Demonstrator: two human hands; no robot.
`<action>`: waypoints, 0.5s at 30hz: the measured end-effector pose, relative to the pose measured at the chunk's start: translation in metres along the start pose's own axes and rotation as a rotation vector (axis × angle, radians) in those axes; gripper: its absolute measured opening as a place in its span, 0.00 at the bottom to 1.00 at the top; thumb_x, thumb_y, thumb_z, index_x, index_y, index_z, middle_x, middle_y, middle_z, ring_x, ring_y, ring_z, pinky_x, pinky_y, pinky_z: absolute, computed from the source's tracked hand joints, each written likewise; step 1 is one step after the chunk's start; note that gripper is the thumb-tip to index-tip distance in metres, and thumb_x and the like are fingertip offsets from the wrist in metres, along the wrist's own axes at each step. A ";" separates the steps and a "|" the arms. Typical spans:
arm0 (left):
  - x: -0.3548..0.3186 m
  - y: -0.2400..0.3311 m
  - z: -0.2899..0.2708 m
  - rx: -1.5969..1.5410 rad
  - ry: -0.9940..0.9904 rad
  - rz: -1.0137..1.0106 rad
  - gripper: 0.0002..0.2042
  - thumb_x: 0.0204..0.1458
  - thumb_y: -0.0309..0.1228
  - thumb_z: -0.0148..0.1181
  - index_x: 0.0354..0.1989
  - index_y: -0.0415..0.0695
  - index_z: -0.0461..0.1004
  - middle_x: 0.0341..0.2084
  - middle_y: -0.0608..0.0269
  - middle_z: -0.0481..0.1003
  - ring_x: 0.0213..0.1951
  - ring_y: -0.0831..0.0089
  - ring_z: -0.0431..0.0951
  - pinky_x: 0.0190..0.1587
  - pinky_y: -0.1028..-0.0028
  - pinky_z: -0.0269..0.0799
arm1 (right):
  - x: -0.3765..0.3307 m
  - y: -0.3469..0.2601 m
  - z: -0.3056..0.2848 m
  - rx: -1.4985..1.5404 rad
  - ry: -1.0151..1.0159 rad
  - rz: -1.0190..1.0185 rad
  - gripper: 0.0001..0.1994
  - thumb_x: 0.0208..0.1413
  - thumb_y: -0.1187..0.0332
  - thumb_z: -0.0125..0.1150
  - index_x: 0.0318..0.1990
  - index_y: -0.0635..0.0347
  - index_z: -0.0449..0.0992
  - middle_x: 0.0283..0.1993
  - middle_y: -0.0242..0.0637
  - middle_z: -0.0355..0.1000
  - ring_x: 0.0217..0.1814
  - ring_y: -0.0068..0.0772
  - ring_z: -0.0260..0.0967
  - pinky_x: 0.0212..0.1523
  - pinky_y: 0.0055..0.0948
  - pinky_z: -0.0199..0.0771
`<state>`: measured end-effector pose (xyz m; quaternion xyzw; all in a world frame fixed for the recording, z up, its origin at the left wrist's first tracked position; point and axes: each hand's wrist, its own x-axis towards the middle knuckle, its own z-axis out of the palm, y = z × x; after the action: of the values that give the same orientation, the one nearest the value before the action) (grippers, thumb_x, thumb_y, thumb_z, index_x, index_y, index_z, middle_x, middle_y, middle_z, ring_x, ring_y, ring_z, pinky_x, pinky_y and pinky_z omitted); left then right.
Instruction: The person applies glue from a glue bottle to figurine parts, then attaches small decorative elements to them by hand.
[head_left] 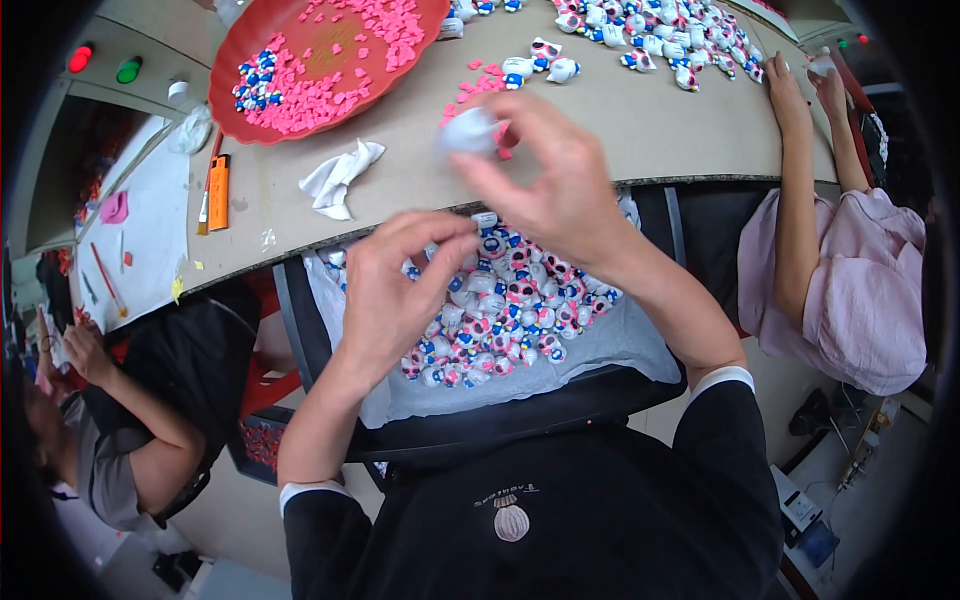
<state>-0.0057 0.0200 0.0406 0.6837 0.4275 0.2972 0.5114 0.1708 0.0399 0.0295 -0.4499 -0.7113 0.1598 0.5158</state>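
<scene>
My right hand point(550, 180) is raised over the table's front edge, thumb and fingers closed round a white figurine point(468, 132) that is smeared by motion. Lower and to the left, my left hand point(400, 285) hovers above the bin, its thumb and forefinger pinched together. Whatever sits in that pinch, if anything, is too small to tell; a small white piece lies just beyond the fingertips. Beneath both hands, a black bin point(480, 412) lined with thin white sheeting point(620, 350) holds a heap of small white, pink and blue cat-like figurines point(490, 320).
A red dish point(425, 50) carries pink bits and blue-white pieces. Loose pink pieces point(465, 90) and many figurines point(650, 35) lie on the table point(680, 130). A crumpled tissue point(340, 180), an orange box cutter point(219, 195) and a brush point(205, 210) lie left. Co-workers sit either side.
</scene>
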 end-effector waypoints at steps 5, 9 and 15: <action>0.084 0.011 0.022 0.516 0.248 0.528 0.08 0.46 0.26 0.60 0.33 0.37 0.76 0.28 0.54 0.75 0.34 0.58 0.73 0.39 0.64 0.69 | -0.012 -0.006 -0.055 0.105 0.075 0.301 0.14 0.55 0.72 0.57 0.47 0.65 0.66 0.41 0.38 0.73 0.40 0.24 0.70 0.41 0.24 0.69; 0.136 0.005 0.046 0.816 0.262 0.553 0.13 0.46 0.32 0.62 0.39 0.39 0.76 0.33 0.54 0.75 0.39 0.59 0.72 0.41 0.65 0.68 | -0.026 -0.008 -0.068 0.033 0.129 0.386 0.15 0.56 0.70 0.58 0.48 0.65 0.67 0.42 0.37 0.74 0.40 0.20 0.69 0.41 0.19 0.67; 0.127 -0.003 0.030 0.644 0.273 0.659 0.11 0.49 0.27 0.58 0.41 0.38 0.76 0.30 0.56 0.75 0.34 0.61 0.74 0.38 0.66 0.70 | -0.036 -0.022 -0.076 0.065 0.207 0.401 0.15 0.53 0.69 0.62 0.47 0.64 0.72 0.35 0.34 0.74 0.35 0.18 0.69 0.35 0.18 0.69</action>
<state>0.0773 0.1193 0.0250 0.8613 0.3214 0.3828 0.0913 0.2287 -0.0195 0.0550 -0.5795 -0.5453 0.2351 0.5583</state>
